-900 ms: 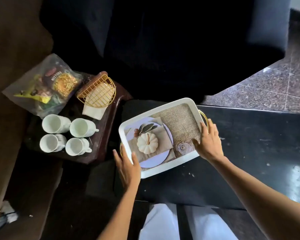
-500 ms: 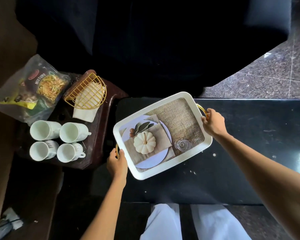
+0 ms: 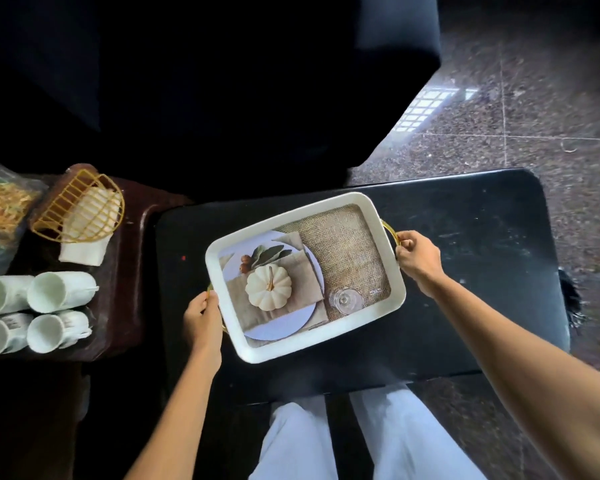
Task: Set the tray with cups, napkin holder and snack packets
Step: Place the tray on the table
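Note:
A white tray [image 3: 385, 244] with gold handles and a printed pumpkin picture lies tilted on the black table [image 3: 471, 258]. My left hand [image 3: 201, 317] grips its near-left handle and my right hand [image 3: 416, 254] grips its far-right handle. On the brown side table [image 3: 129, 271] at the left stand several white cups [image 3: 61, 292]. Behind them lies a gold wire napkin holder [image 3: 80, 209] with white napkins. Clear snack packets [image 3: 0, 209] show at the left edge, partly cut off.
A dark sofa [image 3: 222, 81] fills the space beyond both tables. Speckled stone floor [image 3: 534, 116] lies at the right. My legs in light trousers [image 3: 326, 441] are below the black table's near edge.
Both hands went from resting on the tray's rim to gripping its gold handles. The tray has shifted right, toward the middle of the black table, away from the side table.

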